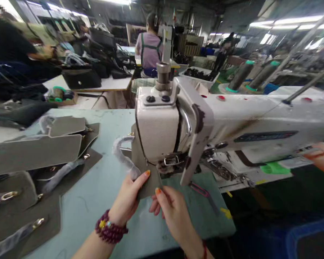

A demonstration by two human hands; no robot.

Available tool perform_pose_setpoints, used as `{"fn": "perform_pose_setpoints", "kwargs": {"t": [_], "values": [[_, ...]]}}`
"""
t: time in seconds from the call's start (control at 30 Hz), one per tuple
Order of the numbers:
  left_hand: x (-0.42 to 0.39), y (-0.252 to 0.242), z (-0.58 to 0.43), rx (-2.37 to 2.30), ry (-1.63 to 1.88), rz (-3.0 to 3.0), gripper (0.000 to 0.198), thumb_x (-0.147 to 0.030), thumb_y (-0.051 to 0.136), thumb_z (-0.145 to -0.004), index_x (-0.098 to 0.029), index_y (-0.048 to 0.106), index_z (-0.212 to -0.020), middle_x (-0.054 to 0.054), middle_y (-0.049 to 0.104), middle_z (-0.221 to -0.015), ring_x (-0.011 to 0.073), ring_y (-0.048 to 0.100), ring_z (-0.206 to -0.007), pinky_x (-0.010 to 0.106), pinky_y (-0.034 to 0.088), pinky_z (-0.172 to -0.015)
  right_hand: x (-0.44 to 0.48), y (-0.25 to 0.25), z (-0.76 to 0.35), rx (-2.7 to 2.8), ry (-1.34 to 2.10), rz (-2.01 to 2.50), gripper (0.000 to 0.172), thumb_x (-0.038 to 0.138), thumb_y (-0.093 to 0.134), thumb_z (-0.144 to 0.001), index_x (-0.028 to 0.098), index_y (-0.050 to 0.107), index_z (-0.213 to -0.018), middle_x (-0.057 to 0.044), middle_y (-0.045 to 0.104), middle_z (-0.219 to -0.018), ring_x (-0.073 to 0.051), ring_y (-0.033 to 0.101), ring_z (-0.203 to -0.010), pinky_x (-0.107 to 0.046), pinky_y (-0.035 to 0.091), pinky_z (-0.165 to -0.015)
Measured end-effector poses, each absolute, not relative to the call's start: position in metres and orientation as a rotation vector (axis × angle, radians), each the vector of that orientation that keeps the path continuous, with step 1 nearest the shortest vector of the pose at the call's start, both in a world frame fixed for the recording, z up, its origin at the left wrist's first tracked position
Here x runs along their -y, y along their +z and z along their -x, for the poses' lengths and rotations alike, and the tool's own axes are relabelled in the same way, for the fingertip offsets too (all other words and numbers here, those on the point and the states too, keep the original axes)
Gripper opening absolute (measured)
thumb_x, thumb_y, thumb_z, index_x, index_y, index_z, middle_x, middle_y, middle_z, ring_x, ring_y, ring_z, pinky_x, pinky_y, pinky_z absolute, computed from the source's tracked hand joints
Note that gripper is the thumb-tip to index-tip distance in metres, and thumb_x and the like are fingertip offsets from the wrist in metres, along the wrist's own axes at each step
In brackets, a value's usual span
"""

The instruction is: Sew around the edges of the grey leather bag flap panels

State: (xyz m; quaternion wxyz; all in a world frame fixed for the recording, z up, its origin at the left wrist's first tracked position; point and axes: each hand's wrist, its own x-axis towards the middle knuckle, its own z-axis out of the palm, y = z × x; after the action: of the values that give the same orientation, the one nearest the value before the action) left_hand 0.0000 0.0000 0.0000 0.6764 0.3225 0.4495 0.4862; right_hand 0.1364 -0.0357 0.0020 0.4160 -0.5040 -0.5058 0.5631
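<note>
A grey-brown bag panel lies partly under the head of a white sewing machine, which hides its far part. A handle wrapped in clear plastic curves off its left side, with a gold clasp at the top. My left hand is closed on the panel's left part, thumb on top and fingers beneath. At the near right edge my right hand pinches the panel between thumb and fingers. To the right, pink-handled thread snips rest on the pale green table.
Several similar grey-brown bag pieces with wrapped handles are heaped on the left. Thread cones stand behind the machine arm. Another person's hand reaches in at the right edge. A blue bin stands low on the right.
</note>
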Motion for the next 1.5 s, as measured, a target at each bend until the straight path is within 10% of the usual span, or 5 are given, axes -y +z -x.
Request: {"fn": "perform_pose_setpoints", "kwargs": {"t": [0.37,0.67,1.5], "values": [[-0.04,0.016,-0.007,-1.124,1.197,-0.703,0.028,-0.025,0.081,-0.059,-0.016,0.073,-0.084,0.004,0.072,-0.071,0.0204,0.066,-0.069,0.028,0.054,-0.068,0.014,-0.01,-0.128,1.159,1.35,1.293,0.043,0.044,0.043,-0.098,0.014,0.064,-0.075,-0.007,0.071,-0.061,-0.011,0.058,-0.047,-0.018,0.038,-0.045],[-0.043,0.017,-0.007,-1.147,1.182,-0.823,0.027,-0.029,0.078,-0.065,-0.019,0.074,-0.09,0.008,0.075,-0.092,0.0259,0.066,-0.091,0.033,0.053,-0.082,0.014,-0.009,-0.131,1.135,1.343,1.284,0.042,0.044,0.045,-0.097,0.013,0.065,-0.076,-0.008,0.073,-0.063,-0.011,0.06,-0.048,-0.017,0.037,-0.043],[-0.045,0.011,0.023,-0.916,0.598,-1.039,0.03,-0.04,0.066,-0.082,-0.012,0.066,-0.071,0.003,0.06,-0.058,0.0121,0.051,-0.053,0.023,0.039,-0.05,0.016,-0.004,-0.125,1.085,1.324,1.275,0.041,0.04,0.047,-0.096,0.013,0.066,-0.072,-0.006,0.071,-0.062,-0.01,0.06,-0.05,-0.015,0.038,-0.043]]}}
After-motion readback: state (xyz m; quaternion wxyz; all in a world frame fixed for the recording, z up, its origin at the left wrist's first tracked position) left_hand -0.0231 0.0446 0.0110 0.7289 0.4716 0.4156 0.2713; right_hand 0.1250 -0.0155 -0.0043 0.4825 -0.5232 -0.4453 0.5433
